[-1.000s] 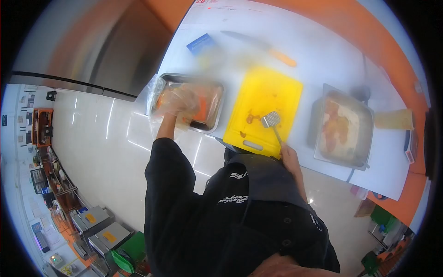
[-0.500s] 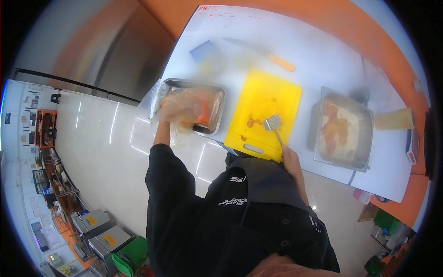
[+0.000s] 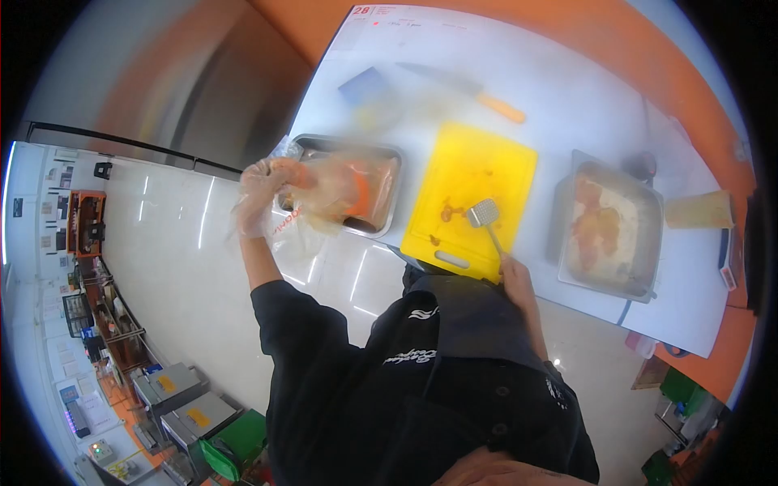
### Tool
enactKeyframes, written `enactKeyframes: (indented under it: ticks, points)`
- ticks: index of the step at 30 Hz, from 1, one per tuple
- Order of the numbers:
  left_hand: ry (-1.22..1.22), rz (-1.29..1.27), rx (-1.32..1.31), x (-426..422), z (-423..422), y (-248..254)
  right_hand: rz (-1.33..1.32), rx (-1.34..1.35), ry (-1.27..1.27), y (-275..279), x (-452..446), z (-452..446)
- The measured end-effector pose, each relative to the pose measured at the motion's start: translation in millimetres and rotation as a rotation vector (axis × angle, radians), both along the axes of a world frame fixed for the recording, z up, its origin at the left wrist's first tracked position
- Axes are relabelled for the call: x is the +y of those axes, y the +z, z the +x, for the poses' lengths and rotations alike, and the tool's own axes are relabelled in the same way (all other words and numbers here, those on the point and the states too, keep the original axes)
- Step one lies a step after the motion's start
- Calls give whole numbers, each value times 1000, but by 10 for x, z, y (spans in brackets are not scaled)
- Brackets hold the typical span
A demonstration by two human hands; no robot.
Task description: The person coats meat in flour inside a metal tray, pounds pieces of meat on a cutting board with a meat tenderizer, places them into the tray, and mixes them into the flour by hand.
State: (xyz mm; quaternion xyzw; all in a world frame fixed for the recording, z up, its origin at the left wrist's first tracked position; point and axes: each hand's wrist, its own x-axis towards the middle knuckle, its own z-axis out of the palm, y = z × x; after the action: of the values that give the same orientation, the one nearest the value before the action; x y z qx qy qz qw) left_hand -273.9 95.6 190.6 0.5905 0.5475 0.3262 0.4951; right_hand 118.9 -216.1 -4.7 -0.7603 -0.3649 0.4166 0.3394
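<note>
My left hand (image 3: 269,180), in a clear loose glove, is closed on crumpled clear plastic (image 3: 320,186) at the left edge of a metal tray (image 3: 392,194). Inside the tray lie orange pieces (image 3: 356,194) under plastic; haze blurs what else is there. My right hand (image 3: 517,279) grips the handle of a metal meat mallet (image 3: 484,213). The mallet's head rests over a yellow cutting board (image 3: 478,166) that has small meat scraps (image 3: 448,213) on it.
A deep metal pan (image 3: 658,243) with pale meat pieces (image 3: 598,231) stands right of the board. Behind lie a knife with an orange handle (image 3: 502,108) and a blue packet (image 3: 365,85). A yellowish container (image 3: 698,211) sits at the far right.
My left hand has moved left and slightly up, out from over the tray, pulling the plastic with it. My right hand keeps hold of the mallet.
</note>
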Motion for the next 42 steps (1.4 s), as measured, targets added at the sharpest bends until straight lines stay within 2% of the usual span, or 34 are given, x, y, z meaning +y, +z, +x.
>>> enactKeyframes:
  ticks: [5, 6, 9, 12, 15, 16, 19, 21, 23, 26, 29, 31, 33, 35, 39, 42]
  points:
    - [-48, 179, -31, -111, 217, 544, -37, 32, -8, -18, -1, 13]
    - [-110, 174, -100, -69, 225, 571, -31, 38, -16, -49, -22, 12]
    - [37, 239, -49, -220, 679, 752, -42, 131, -49, 171, -1, -14]
    - [-19, 178, -75, -265, 1142, 733, -16, 193, -104, 202, -30, 14]
    - [-181, 180, 106, -224, 1552, 618, -6, 232, -197, 251, -61, 34]
    - [-206, 254, 216, -223, 1718, 584, -4, 276, -235, 250, -79, 45]
    - [-393, 206, 232, -312, 2221, 347, 4, 363, -327, 246, -159, 93]
    - [-421, 446, 398, -391, 2440, -167, 8, 360, -355, 262, -197, 113]
    - [-660, 569, 421, -497, 2543, -854, 15, 369, -386, 290, -208, 106]
    - [-1055, 383, 401, -818, 2557, -1112, -2, 359, -414, 276, -195, 86]
    - [-1056, 430, 561, -778, 2541, -1465, -12, 318, -413, 317, -187, 71]
    - [-838, 643, 515, -564, 2516, -1631, -21, 287, -399, 322, -200, 82]
    - [-693, 607, 464, -481, 2577, -1629, -30, 262, -371, 278, -199, 92]
    - [-635, 337, 408, -502, 2790, -1135, -36, 240, -346, 261, -185, 94]
    - [-613, 115, 43, -364, 2883, -1597, -30, 190, -300, 328, -165, 87]
    - [-645, -13, -66, -285, 2858, -1743, -30, 224, -310, 333, -169, 73]
